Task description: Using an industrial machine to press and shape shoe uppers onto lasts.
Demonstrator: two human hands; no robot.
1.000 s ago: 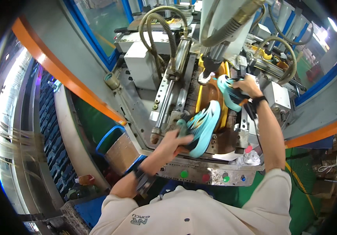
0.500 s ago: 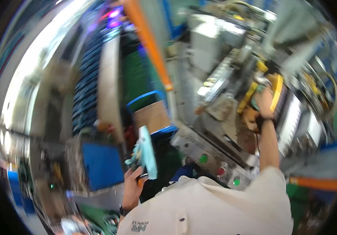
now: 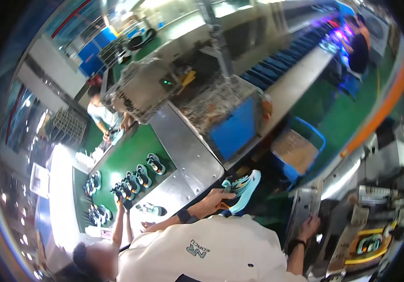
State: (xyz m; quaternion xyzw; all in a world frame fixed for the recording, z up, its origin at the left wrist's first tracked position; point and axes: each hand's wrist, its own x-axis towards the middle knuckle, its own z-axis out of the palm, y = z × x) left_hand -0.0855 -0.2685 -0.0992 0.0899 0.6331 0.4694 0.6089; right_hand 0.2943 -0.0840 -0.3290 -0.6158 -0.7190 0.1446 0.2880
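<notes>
The person wears a pale cream short-sleeved shirt (image 3: 211,251) of plain cloth, with a small dark green printed mark on the chest and one tiny dark button lower down. Both forearms are bare. A black wristband (image 3: 186,217) circles the left wrist, and a second dark band (image 3: 297,243) circles the right wrist.

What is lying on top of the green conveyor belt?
Several pairs of sneakers lie on the green conveyor belt. A co-worker's hand covers part of one pair; the belt's far end is hidden behind a mesh-covered machine.
</notes>
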